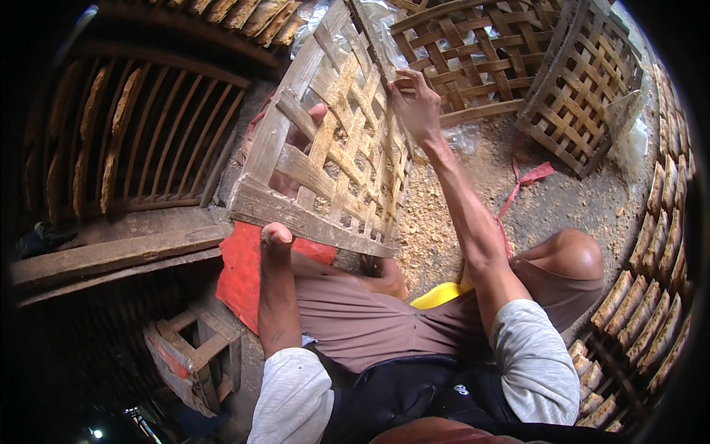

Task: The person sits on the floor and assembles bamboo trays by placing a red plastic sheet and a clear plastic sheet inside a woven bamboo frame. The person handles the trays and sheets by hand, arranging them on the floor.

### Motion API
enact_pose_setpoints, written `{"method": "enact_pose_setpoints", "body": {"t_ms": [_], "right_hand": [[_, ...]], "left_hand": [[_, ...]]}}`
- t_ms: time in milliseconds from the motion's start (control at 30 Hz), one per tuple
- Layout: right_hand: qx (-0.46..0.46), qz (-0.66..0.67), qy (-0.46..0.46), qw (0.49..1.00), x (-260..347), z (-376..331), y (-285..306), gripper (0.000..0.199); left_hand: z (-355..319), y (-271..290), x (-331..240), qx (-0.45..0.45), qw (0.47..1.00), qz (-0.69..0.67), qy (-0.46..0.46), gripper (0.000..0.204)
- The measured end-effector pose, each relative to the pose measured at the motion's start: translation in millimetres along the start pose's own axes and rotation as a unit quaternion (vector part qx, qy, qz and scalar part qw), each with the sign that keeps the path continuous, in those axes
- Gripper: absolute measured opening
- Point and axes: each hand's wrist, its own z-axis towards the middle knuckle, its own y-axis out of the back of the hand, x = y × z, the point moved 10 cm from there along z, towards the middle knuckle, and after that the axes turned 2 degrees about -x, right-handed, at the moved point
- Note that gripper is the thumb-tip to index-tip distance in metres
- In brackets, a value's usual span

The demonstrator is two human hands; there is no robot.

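Black vest (410, 392) up close, and beyond the lap (377, 318) the woven tray (344, 160) sits tilted, left hand (276, 240) gripping its lower rail, thumb in front, likely bearing weight, while the right hand (416, 103) pinches the upper right edge, seemingly steadying it beside scattered crumbs (433, 229).

Looks like a rough workshop: slatted wooden rack (223, 146) left of the lattice frame (344, 159), woven panels (580, 89) and rows of brown slabs (640, 318) right of it, crumb-strewn floor (577, 207) below.
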Motion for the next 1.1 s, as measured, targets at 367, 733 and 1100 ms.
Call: {"method": "enact_pose_setpoints", "body": {"t_ms": [367, 733, 1100], "right_hand": [[-0.018, 0.000, 0.068, 0.998, 29, 17, 5, 0.041], [0.005, 0.063, 0.043, 0.997, 35, 22, 0, 0.039], [-0.026, 0.029, 0.041, 0.998, 37, 27, 5, 0.029]], "left_hand": [[-2, 7, 2, -0.041, 0.999, -0.005, 0.001, 0.124], [-12, 43, 28, 0.027, 0.992, 0.058, 0.111, 0.132], [-9, 34, 19, 0.037, 0.994, 0.035, 0.099, 0.127]]}}
